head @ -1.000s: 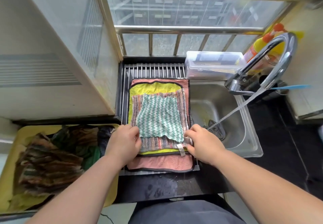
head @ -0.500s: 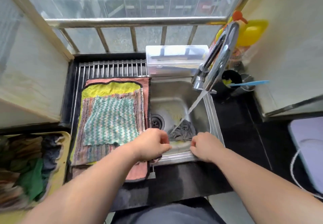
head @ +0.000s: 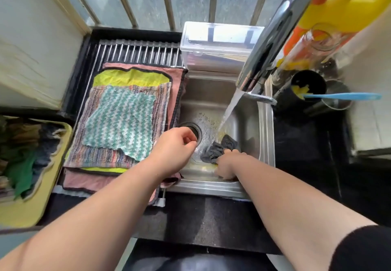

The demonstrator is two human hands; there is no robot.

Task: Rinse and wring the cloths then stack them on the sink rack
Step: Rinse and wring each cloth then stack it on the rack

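At my far left a yellow tray [head: 53, 186] holds a jumbled pile of cloths [head: 27, 154], dark blue, green and brown among them. Just right of it the sink rack [head: 137, 52] carries a flat stack: a pink cloth [head: 88, 183] at the bottom, a yellow cloth [head: 131, 79] on it, then a striped cloth [head: 95, 152], and a green-and-white zigzag cloth [head: 120, 120] on top.

My left hand [head: 175, 150] hovers over the left part of the sink [head: 264, 143], just beside the drain [head: 195, 130] — fingers loosely curled, holding nothing. My left forearm crosses the near corner of the pink cloth.

Further right, the grey cloth [head: 218, 149] lies bunched on the sink floor, with the stream from the faucet [head: 268, 44] falling onto its upper edge. My right hand [head: 227, 163] is down in the basin, fingers curled into the near side of that cloth and gripping it.

Behind the sink sits a clear plastic box [head: 220, 44]. On the dark worktop [head: 211, 217] to the right stand a yellow bottle [head: 349, 6] and a black cup [head: 309, 88] — a blue handle [head: 342, 96] sticks out of the cup toward the right.
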